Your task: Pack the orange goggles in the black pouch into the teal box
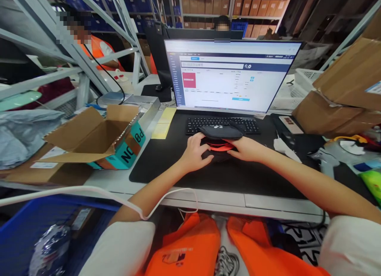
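A dark, rounded fabric item with a red inside [222,132] is between my hands, over the black desk mat in front of the keyboard. It could be a cap or a pouch; I cannot tell which. White marks show on its top, and its near side gapes to show red layers. My left hand [195,153] has its fingers curled on the item's left edge, the thumb reaching along the near side. On the right edge, my right hand [245,149] grips it, thumb at the opening. The fingertips under the upper layer are partly hidden.
Behind the keyboard [193,125] stands a lit monitor [220,81]. An open carton [89,139] and yellow papers [163,123] lie left. Brown boxes [321,113], a scanner [326,159] and a mouse [288,139] are right. A white cable [98,190] crosses my left arm. Two people are beyond.
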Motion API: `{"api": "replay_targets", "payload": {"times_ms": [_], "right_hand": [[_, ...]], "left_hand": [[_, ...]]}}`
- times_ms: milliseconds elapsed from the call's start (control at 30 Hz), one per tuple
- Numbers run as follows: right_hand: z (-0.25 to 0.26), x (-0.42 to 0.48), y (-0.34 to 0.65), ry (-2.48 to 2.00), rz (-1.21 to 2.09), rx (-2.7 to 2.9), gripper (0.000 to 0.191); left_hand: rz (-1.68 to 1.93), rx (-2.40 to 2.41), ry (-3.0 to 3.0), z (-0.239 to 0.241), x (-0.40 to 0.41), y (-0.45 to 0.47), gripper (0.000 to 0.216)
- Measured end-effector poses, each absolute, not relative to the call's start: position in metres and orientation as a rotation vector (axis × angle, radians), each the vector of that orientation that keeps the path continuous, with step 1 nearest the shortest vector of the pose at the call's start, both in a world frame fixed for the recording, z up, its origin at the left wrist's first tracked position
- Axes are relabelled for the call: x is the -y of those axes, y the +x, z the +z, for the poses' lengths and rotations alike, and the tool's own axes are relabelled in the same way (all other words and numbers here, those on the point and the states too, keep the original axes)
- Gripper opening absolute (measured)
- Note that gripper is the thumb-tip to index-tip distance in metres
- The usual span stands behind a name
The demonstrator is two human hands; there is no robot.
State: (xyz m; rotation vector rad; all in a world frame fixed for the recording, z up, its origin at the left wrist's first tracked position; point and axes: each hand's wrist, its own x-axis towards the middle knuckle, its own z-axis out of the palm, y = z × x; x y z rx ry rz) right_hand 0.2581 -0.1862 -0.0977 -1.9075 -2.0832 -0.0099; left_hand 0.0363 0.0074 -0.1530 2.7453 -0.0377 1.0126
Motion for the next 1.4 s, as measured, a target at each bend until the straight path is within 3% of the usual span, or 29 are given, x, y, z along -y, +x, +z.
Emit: {"api": "replay_targets", "payload": {"times_ms": [100, 200, 367, 467, 567, 767, 967, 1233, 1400], "right_hand": [[-0.092, 0.211, 0.264, -1.889, -0.123, 1.903, 0.033], [-0.092, 0.229, 0.275, -1.888, -0.247, 1.641, 0.023], [-0.112, 0.232, 0.293, -1.938, -0.156, 1.508, 0.029], [-0.123, 0.230, 0.298, -1.917, -0.083, 1.537, 0.030], [-0.126, 0.226, 0.303, -1.913, -0.080, 1.512, 0.029], [-0.110, 0.192, 0.317, -2.036, 0.044, 1.449, 0.037], [-0.070, 0.129, 0.317, -2.349, 0.433, 1.728, 0.055], [-0.047, 0.063, 0.304, -2.589, 0.710, 1.883, 0.047], [-0.050, 0.072, 0.310, -2.446, 0.568, 1.866, 0.077]], "left_hand": [[1.024, 0.152, 2.725, -0.152, -0.019, 0.032, 0.021], [1.087, 0.264, 2.680, -0.150, -0.029, 0.031, 0.018], [1.324, 0.208, 2.537, -0.142, -0.026, 0.036, 0.052], [1.390, 0.208, 2.461, -0.125, -0.021, 0.041, 0.049], [1.045, 0.128, 2.591, -0.104, -0.021, 0.048, 0.040], [0.038, -0.116, 2.913, -0.080, -0.008, 0.071, 0.079], [-0.290, -0.176, 3.072, -0.061, 0.021, 0.089, 0.093], [-0.421, -0.160, 2.727, -0.046, -0.057, 0.163, 0.063], [-0.432, -0.122, 2.671, -0.069, -0.101, 0.199, 0.046]]}}
